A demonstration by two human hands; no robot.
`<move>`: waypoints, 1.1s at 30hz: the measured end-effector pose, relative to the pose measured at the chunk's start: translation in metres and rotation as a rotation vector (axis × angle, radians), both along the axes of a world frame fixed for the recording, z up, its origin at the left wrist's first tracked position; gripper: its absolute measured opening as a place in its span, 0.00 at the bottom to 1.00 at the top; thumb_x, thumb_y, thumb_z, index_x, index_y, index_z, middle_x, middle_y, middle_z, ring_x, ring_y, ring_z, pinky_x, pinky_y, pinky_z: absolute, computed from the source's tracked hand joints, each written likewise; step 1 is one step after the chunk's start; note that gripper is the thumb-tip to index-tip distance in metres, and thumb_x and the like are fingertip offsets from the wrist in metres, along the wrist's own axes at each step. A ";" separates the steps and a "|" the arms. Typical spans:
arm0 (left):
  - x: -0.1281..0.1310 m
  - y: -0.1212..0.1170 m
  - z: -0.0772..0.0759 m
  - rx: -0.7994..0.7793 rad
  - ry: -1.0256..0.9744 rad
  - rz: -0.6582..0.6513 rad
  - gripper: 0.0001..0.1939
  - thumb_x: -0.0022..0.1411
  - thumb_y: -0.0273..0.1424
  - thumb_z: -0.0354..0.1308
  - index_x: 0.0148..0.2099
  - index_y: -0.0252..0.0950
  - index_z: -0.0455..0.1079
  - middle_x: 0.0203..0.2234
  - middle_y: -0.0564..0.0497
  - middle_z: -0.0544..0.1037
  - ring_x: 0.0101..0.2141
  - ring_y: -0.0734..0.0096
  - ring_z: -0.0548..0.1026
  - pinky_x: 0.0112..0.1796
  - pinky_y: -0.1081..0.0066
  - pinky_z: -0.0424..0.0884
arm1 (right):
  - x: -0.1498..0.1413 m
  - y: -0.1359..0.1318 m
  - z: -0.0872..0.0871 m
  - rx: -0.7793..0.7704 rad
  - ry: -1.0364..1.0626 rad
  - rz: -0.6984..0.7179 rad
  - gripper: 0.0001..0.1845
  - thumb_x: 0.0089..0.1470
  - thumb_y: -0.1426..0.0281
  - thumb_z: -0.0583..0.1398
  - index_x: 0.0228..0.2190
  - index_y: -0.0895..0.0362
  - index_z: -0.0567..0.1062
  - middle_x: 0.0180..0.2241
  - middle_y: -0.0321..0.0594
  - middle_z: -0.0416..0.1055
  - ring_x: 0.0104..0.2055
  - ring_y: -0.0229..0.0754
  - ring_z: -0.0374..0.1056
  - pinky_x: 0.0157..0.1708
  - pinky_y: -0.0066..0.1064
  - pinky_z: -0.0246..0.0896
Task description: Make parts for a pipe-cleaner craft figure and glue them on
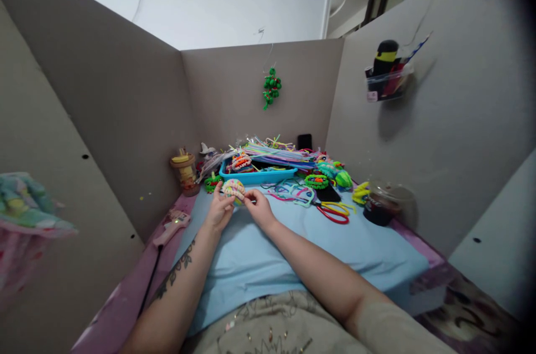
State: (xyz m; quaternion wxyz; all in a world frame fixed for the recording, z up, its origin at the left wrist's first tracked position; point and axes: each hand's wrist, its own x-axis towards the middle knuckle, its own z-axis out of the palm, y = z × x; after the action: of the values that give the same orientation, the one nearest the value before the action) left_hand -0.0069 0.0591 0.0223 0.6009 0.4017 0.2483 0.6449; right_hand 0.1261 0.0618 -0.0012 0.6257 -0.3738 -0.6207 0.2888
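Between my two hands is a small rounded woven piece (233,188) in pale yellow, pink and white, made of fuzzy cord. My left hand (220,210) grips its left side, fingers wrapped along the edge. At its lower right edge my right hand (258,209) pinches, thumb and fingertips together. Just behind stands a blue tray (259,177) heaped with pastel fuzzy stems (272,150) and an orange-and-white woven piece (241,162). Red-handled scissors (335,214) lie to the right of my hands, beside loose coloured stems (293,193).
A pink glue gun (172,228) with a black cord lies at left, near a tumbler (185,172). A dark cup with a clear lid (381,206) stands at right. Grey panels (251,86) enclose the table; a clear bin (387,83) hangs on the right one.
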 end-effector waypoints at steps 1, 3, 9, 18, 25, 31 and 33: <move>0.000 0.001 -0.001 -0.008 0.003 0.006 0.41 0.39 0.24 0.68 0.55 0.45 0.55 0.40 0.52 0.73 0.39 0.71 0.73 0.40 0.72 0.66 | 0.000 0.001 -0.001 -0.001 -0.005 -0.009 0.04 0.47 0.68 0.58 0.26 0.56 0.70 0.26 0.36 0.68 0.29 0.38 0.64 0.30 0.29 0.62; 0.001 0.002 -0.002 -0.030 0.017 0.028 0.42 0.39 0.25 0.69 0.55 0.43 0.54 0.37 0.52 0.74 0.37 0.72 0.73 0.39 0.72 0.65 | 0.001 0.002 -0.002 -0.006 -0.024 -0.031 0.04 0.46 0.68 0.57 0.26 0.56 0.70 0.26 0.36 0.68 0.29 0.39 0.64 0.30 0.29 0.62; 0.003 0.004 -0.009 -0.075 0.210 0.104 0.45 0.40 0.32 0.70 0.58 0.37 0.53 0.28 0.54 0.74 0.28 0.74 0.72 0.32 0.74 0.64 | 0.004 0.004 -0.007 -0.001 -0.162 -0.108 0.02 0.45 0.71 0.57 0.24 0.55 0.70 0.25 0.35 0.68 0.30 0.39 0.63 0.32 0.30 0.61; 0.000 0.004 -0.015 -0.065 0.378 0.157 0.45 0.39 0.31 0.70 0.59 0.32 0.54 0.25 0.52 0.76 0.24 0.73 0.73 0.28 0.75 0.66 | 0.003 0.005 -0.011 -0.100 -0.200 -0.045 0.04 0.47 0.70 0.57 0.26 0.56 0.71 0.26 0.35 0.71 0.28 0.39 0.66 0.31 0.29 0.60; -0.002 0.004 -0.006 -0.203 0.146 0.050 0.31 0.37 0.26 0.71 0.45 0.35 0.64 0.30 0.50 0.77 0.28 0.71 0.75 0.28 0.74 0.71 | 0.007 0.002 -0.004 0.069 -0.241 -0.106 0.06 0.50 0.72 0.55 0.29 0.56 0.72 0.28 0.37 0.70 0.32 0.40 0.66 0.35 0.30 0.61; 0.002 0.002 -0.005 -0.151 0.018 -0.050 0.24 0.41 0.23 0.69 0.42 0.35 0.66 0.33 0.50 0.77 0.30 0.73 0.75 0.29 0.77 0.71 | 0.007 -0.007 0.002 0.224 -0.349 -0.121 0.09 0.54 0.74 0.53 0.34 0.56 0.72 0.33 0.41 0.69 0.37 0.42 0.65 0.40 0.34 0.62; 0.004 0.002 -0.006 -0.113 -0.015 -0.058 0.25 0.40 0.22 0.69 0.42 0.35 0.65 0.33 0.51 0.76 0.30 0.74 0.75 0.28 0.78 0.69 | 0.005 -0.010 0.004 0.269 -0.389 -0.118 0.09 0.54 0.74 0.53 0.36 0.56 0.72 0.35 0.43 0.68 0.39 0.43 0.65 0.42 0.35 0.63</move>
State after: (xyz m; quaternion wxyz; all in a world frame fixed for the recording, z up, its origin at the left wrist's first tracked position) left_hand -0.0033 0.0613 0.0166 0.6429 0.3695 0.2680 0.6151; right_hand 0.1314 0.0522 0.0024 0.5542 -0.3715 -0.7395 0.0891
